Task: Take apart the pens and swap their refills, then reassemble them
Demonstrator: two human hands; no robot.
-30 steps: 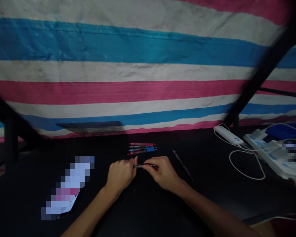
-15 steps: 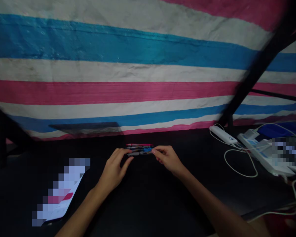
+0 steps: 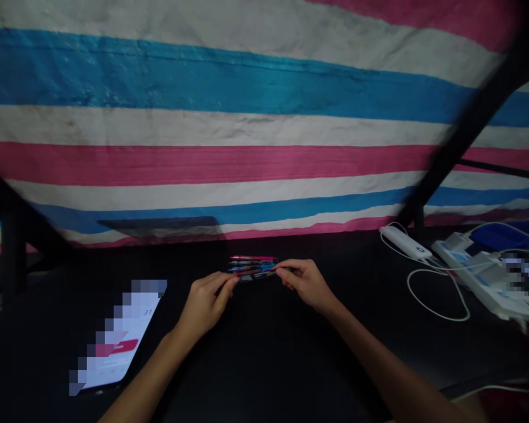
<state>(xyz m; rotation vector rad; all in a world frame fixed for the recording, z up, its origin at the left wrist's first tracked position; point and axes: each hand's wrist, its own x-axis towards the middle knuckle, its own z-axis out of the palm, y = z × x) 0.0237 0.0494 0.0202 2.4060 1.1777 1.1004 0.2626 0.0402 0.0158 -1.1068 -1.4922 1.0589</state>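
Several pens lie side by side on the black tabletop (image 3: pixel 264 352), ahead of my hands. The farthest is a red pen (image 3: pixel 253 258), and one nearer has a blue part (image 3: pixel 268 267) at its right end. The nearest is a dark, partly clear pen (image 3: pixel 258 275), slightly tilted. My left hand (image 3: pixel 210 298) pinches this nearest pen's left end between thumb and fingers. My right hand (image 3: pixel 307 283) is closed at the right ends of the nearer pens, its thumb and forefinger on the nearest one; its fingertips partly cover those ends.
To the left lies a lit phone (image 3: pixel 126 346), partly pixelated. On the right are a white power bank (image 3: pixel 404 242), a looped white cable (image 3: pixel 441 317), a power strip (image 3: pixel 480 282) and a blue object (image 3: pixel 502 236). A striped sheet (image 3: pixel 247 164) hangs behind, with dark frame bars at both sides.
My left thumb and fingers have closed together at the nearest pen's left end, and that pen has tilted a little. The view has shifted slightly left.
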